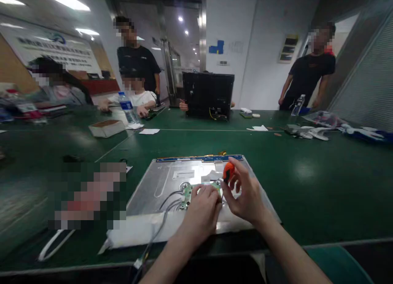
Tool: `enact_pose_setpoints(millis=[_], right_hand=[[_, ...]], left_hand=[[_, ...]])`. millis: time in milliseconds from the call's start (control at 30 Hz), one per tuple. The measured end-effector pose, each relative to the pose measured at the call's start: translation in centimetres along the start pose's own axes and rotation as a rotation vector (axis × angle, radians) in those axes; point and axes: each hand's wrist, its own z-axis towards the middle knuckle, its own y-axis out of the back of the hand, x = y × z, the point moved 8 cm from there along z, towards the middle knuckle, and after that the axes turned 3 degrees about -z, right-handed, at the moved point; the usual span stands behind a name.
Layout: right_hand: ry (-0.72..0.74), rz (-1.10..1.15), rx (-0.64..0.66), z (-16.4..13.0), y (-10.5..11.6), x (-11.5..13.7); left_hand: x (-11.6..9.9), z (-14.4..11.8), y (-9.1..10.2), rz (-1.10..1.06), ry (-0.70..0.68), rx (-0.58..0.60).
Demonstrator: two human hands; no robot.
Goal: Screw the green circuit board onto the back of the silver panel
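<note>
A flat silver metal panel [162, 181] lies face down on the green table [307, 173] in front of me. A small green circuit board [188, 192] with grey wires [167, 200] sits on its back. My left hand [201, 210] rests on that board, fingers curled down and pressing on it. My right hand [245, 192] grips a screwdriver with an orange handle [228, 171], held upright with its tip at the board beside my left fingers. A blue-edged strip [196, 158] runs along the panel's far edge.
A black monitor [208, 95] stands at the table's far side, with a hand beside it. Several people sit or stand beyond. A cardboard box [106, 127], water bottle [127, 107], papers [149, 131] and white gloves [310, 132] lie about. A white cable [53, 244] is near the front left edge.
</note>
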Motion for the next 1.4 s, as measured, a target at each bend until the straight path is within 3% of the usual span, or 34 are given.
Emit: enact_pose_setpoints(millis=[467,1400], right_hand=[[-0.038,0.001,0.013,-0.4,-0.6,-1.1],[-0.009,-0.072,-0.009,-0.5,-0.5,-1.0]], left_hand=[[0.4,0.0,-0.3,-0.02,0.017,-0.024],[0.2,0.1,-0.1,-0.01,0.028,-0.002]])
